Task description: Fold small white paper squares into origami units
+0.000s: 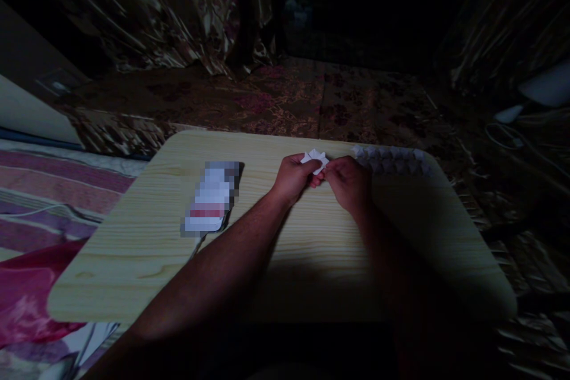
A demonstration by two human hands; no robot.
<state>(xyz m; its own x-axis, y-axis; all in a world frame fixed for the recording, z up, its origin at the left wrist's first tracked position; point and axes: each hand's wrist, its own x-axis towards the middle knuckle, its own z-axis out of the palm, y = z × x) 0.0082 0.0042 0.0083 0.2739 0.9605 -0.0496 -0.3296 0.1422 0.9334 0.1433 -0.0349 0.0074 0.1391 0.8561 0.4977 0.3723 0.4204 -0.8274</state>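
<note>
A small white piece of folded paper (314,157) with pointed corners is held just above the wooden table. My left hand (293,178) grips it, thumb pressed on top and fingers underneath. At its right corner my right hand (350,181) pinches the edge between closed fingers. Just beyond my right hand, several small white folded paper pieces (392,160) stand in rows along the table's far right edge. Dim light hides the finer folds.
The light wooden table (146,249) has rounded corners. A phone (210,196), its screen blurred out, lies at the left with a cable (196,244) attached. Striped bedding (53,184) lies to the left; patterned curtains (200,12) hang behind. A white lamp (547,86) stands far right.
</note>
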